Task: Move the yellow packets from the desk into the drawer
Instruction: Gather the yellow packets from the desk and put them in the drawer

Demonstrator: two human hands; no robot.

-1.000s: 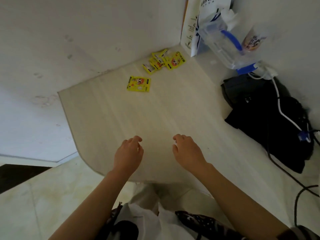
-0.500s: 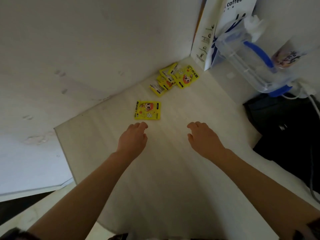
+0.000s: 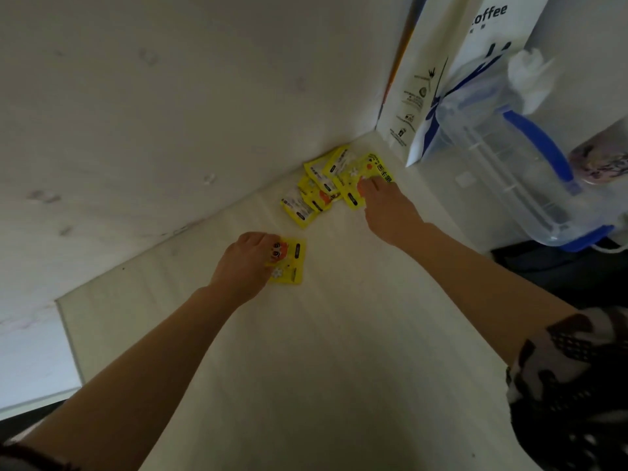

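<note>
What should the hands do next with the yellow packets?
Probably close each grip and lift. The left hand rests on the single packet; the right hand touches the pile by the wall. Nothing looks lifted yet, and no drawer is in view.

One lone yellow packet (image 3: 289, 263), about six heaped packets (image 3: 319, 188), two hands.

One head-worn wide-angle view.
I look steeply down, close over the pale wooden desk (image 3: 339, 334), facing its wall corner.
</note>
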